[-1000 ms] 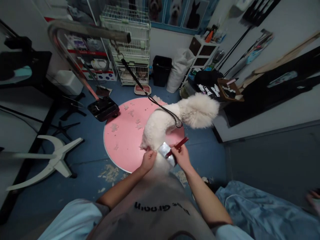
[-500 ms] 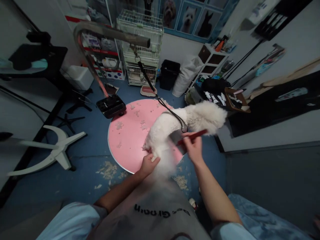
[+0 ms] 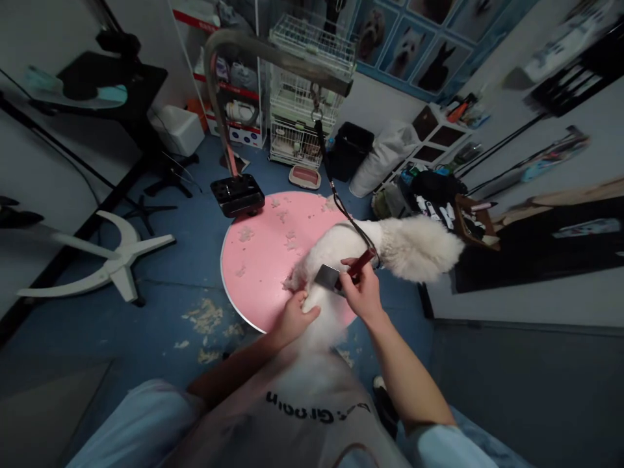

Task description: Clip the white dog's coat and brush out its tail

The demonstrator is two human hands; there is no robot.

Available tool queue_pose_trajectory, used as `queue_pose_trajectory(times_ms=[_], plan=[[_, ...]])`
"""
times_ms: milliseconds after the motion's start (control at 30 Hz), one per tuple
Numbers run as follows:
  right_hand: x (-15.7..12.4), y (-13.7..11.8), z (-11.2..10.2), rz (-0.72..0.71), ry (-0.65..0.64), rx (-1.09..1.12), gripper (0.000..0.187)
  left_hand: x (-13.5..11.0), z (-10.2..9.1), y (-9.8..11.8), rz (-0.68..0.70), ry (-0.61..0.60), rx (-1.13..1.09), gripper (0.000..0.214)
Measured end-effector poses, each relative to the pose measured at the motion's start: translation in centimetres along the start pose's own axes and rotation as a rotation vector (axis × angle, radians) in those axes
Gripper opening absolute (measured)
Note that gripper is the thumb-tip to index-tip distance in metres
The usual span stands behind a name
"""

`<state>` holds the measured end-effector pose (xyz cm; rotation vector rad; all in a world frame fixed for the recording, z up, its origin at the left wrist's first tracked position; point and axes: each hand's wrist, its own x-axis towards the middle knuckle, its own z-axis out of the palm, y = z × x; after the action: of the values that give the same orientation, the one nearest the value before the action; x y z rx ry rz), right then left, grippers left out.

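A fluffy white dog point(image 3: 390, 244) stands on a round pink grooming table point(image 3: 258, 253), its head toward the right, tied by a black leash point(image 3: 336, 195) to a metal arm point(image 3: 273, 52) overhead. My left hand point(image 3: 295, 316) is closed around the dog's rear leg or tail area. My right hand point(image 3: 363, 292) grips the red handle of a slicker brush point(image 3: 331, 277), whose metal pad rests on the dog's back.
Clumps of white fur lie on the table and on the blue floor point(image 3: 205, 318). A black tool tray point(image 3: 237, 194) sits at the table's far edge. Wire cages point(image 3: 302, 110), a black bin point(image 3: 348, 146), a cluttered side cart point(image 3: 439, 201) and a white chair base point(image 3: 117, 260) surround it.
My right hand lifted the brush up over the dog's back, then brought it down onto the rump again. The view has shifted rightward. My left hand kept its hold.
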<state>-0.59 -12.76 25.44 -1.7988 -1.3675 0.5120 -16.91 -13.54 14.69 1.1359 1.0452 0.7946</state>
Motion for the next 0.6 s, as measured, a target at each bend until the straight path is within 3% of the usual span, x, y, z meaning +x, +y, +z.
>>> queue_pose_trajectory(times_ms=[67,200,233,333,367,467,500,600], plan=[[0.0,0.0,0.5,-0.001,-0.007,0.075,0.024,0.1,-0.2,0.1,0.029,-0.015,0.01,0.02],[1.1,0.6,0.1,0.028,-0.24,0.142,0.022,0.1,-0.6,-0.4,0.029,-0.058,0.014,0.021],[1.5,0.7,-0.2,0.034,-0.2,0.129,0.022,0.1,-0.6,-0.5,0.029,-0.059,0.03,0.021],[1.9,0.8,-1.0,0.009,0.084,0.157,0.021,0.2,-0.6,-0.6,0.038,-0.049,0.08,0.021],[1.8,0.8,-1.0,-0.005,0.082,0.176,0.021,0.3,-0.5,-0.7,0.042,-0.052,0.081,0.021],[1.2,1.0,-1.0,0.032,-0.087,0.166,0.021,0.5,-0.5,-1.0,0.048,-0.08,0.08,0.019],[1.1,1.1,-1.1,0.048,-0.056,0.143,0.022,0.5,-0.5,-1.1,0.05,-0.077,0.09,0.019],[0.9,1.4,-1.3,0.007,0.26,0.158,0.022,0.6,-0.5,-1.3,0.053,-0.077,0.104,0.019]])
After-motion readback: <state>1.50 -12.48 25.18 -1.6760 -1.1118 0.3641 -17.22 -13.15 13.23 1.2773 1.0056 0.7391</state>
